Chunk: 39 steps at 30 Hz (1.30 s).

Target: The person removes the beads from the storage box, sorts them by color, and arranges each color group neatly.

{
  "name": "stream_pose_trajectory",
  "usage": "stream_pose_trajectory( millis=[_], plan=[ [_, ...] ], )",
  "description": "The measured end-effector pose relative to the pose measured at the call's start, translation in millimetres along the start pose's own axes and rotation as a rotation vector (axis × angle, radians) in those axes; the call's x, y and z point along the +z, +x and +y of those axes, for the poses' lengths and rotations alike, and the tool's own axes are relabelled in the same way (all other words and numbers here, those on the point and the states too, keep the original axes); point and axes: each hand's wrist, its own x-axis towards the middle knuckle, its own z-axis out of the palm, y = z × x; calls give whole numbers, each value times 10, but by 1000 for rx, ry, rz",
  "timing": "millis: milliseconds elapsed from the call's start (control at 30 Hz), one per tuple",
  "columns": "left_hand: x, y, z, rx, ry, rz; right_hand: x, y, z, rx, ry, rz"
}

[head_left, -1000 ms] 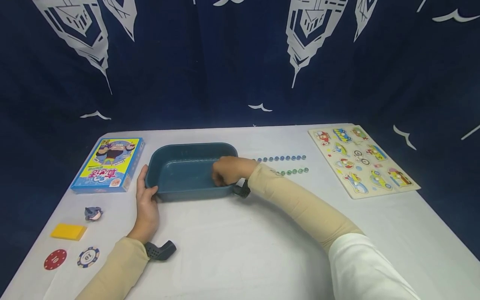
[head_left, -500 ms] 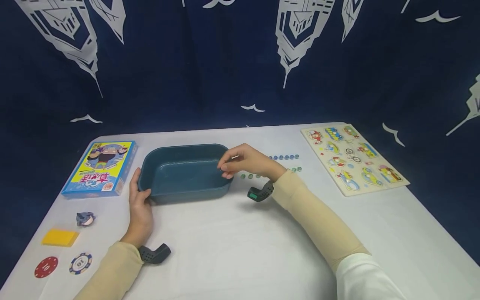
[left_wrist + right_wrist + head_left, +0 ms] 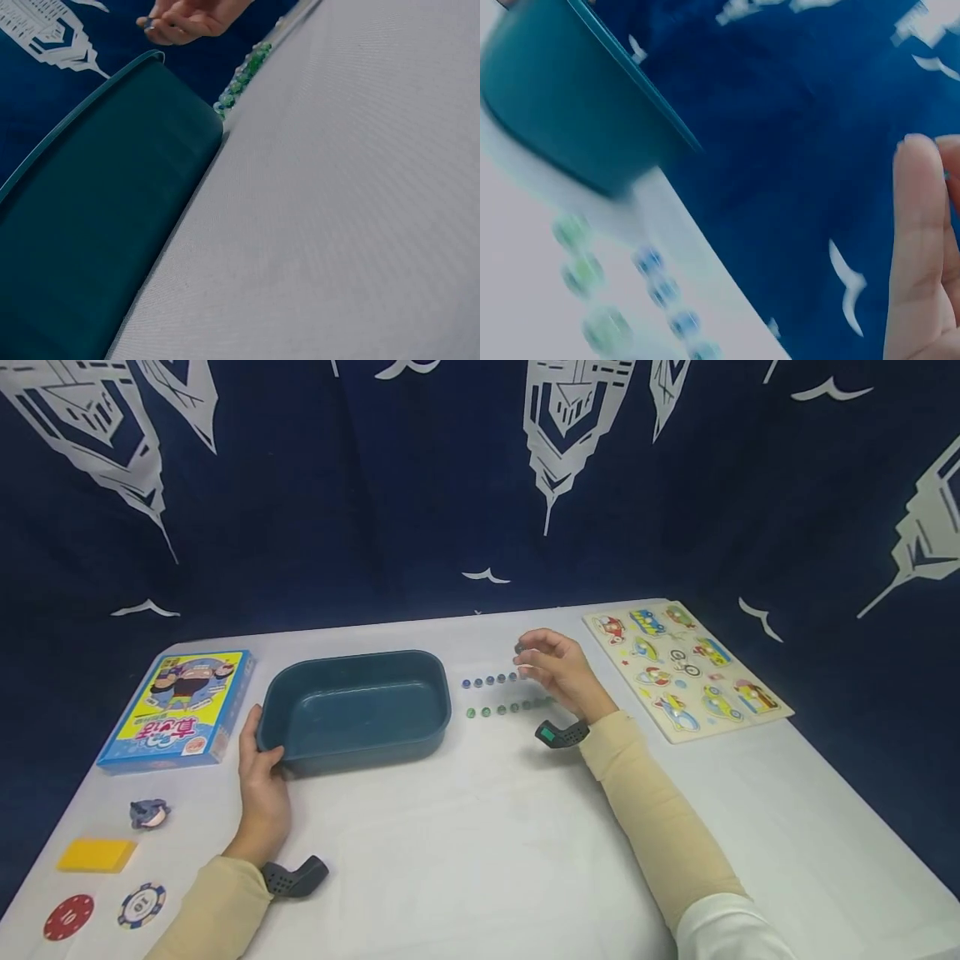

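1. I saw my left hand [image 3: 264, 781] resting on the near-left corner of the teal tub [image 3: 356, 708], a smooth, round-cornered plastic tray, fingers curled round its rim.
2. Just beyond, on the white cloth surface [image 3: 465, 843], lay two rows of glassy marbles [image 3: 498, 693], blue behind green.
3. My right hand [image 3: 558, 670] hovered over the blue row, fingers [image 3: 527, 649] pinching one small dark marble, clear of the surface.

Teal tub [image 3: 352, 710], blue marbles [image 3: 489, 680], green marbles [image 3: 498, 710], white table [image 3: 480, 843], navy white-patterned backdrop [image 3: 360, 485].
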Motion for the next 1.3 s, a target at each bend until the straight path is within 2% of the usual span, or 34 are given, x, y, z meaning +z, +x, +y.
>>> stream_pose_trajectory(
  millis=[100, 167, 300, 400, 467, 600, 833, 1133, 1300],
  plan=[
    [-12, -3, 3, -10, 3, 1, -191, 16, -16, -59, -4, 124],
    [-21, -4, 9, -20, 11, 2, -321, 19, -19, -94, -58, 210],
    [-53, -3, 25, -31, 15, 4, -545, 11, -11, -124, -328, 407],
    [-80, -3, 29, -29, 17, 4, -659, 8, 5, -79, -573, 531],
    [-93, -5, 29, -24, 13, 6, -702, 8, 17, -33, -703, 576],
    [-107, -5, 28, -17, 4, 7, -744, 14, 45, 44, -896, 596],
    [-97, -24, 45, -18, 1, 14, -805, 9, 84, 81, -1065, 551],
    [-112, -59, 45, -12, -30, 30, -783, 24, 118, 120, -1126, 519],
    [-109, -68, 43, -12, -26, 34, -786, 21, 107, 145, -1117, 499]
  ],
)
